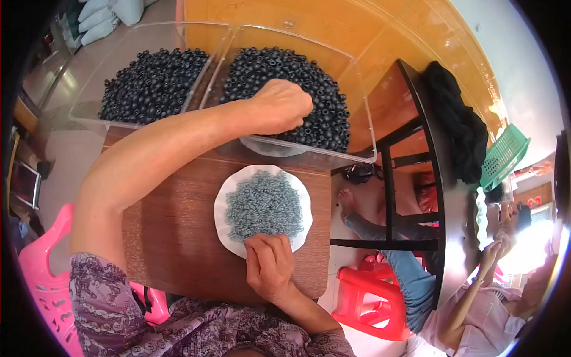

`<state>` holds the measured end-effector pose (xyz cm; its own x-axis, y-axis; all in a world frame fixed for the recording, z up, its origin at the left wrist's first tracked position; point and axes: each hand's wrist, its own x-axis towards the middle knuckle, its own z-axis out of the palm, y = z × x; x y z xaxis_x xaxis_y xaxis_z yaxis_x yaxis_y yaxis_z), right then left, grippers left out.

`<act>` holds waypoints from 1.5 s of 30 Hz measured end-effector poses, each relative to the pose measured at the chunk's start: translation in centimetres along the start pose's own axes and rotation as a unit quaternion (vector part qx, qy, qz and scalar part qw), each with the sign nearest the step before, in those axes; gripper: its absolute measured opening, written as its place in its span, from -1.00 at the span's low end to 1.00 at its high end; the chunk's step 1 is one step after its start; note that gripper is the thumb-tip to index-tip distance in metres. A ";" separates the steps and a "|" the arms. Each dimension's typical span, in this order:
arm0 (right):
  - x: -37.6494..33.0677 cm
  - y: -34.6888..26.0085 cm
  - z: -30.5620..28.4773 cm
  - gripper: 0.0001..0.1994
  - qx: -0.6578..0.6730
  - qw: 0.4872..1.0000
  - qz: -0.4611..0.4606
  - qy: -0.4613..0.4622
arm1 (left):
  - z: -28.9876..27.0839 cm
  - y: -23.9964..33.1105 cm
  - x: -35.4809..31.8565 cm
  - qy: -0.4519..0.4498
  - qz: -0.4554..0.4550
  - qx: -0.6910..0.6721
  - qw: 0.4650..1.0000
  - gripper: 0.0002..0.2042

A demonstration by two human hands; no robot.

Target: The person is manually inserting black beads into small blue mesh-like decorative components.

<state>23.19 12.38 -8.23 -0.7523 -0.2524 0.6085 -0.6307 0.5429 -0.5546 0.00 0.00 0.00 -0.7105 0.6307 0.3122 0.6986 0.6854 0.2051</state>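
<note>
Two clear plastic bins hold heaps of black round pieces with holes, like large beads. My left hand (281,106) reaches across to the right bin (372,128) and is curled closed over its black beads (324,98). What its fingers hold, if anything, is hidden. Below it, a white plate with a wavy rim (222,229) carries a pile of small translucent grey-blue pieces (264,205), too fine to name. At the plate's near edge my right hand (270,265) has its fingers pinched together, touching the pile's near side. Whatever lies between those fingertips is too small to see.
The left bin (89,123) stands beside the right one, behind the brown wooden table (172,238). To the right are a dark table (452,220) with black cloth (458,119), a green basket (505,156), a red stool (369,303) and a seated person (482,318). A pink chair (50,279) stands left.
</note>
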 end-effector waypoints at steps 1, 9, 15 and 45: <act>-0.1 0.1 0.2 -0.68 0.010 1.000 -0.006 0.004 | -0.1 0.1 0.2 0.048 0.005 -0.007 0.999 -0.90; 0.5 0.4 0.1 -0.74 0.038 0.999 -0.016 0.022 | 1.8 3.8 4.5 -0.023 0.026 -0.050 0.998 -0.83; 0.3 0.8 0.1 -0.76 0.044 0.998 -0.011 0.034 | 2.2 3.6 4.5 -0.033 0.016 -0.050 0.998 -0.90; 3.6 -1.5 -2.8 -0.85 0.376 0.891 0.241 0.078 | 2.3 10.6 -18.0 0.163 -0.246 -0.829 0.475 -0.85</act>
<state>22.00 12.92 -3.58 -0.9719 0.0125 0.2350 -0.2343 -0.1465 -0.9611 19.98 -3.25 -5.62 -0.9602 0.2676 -0.0797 -0.2466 -0.6791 0.6914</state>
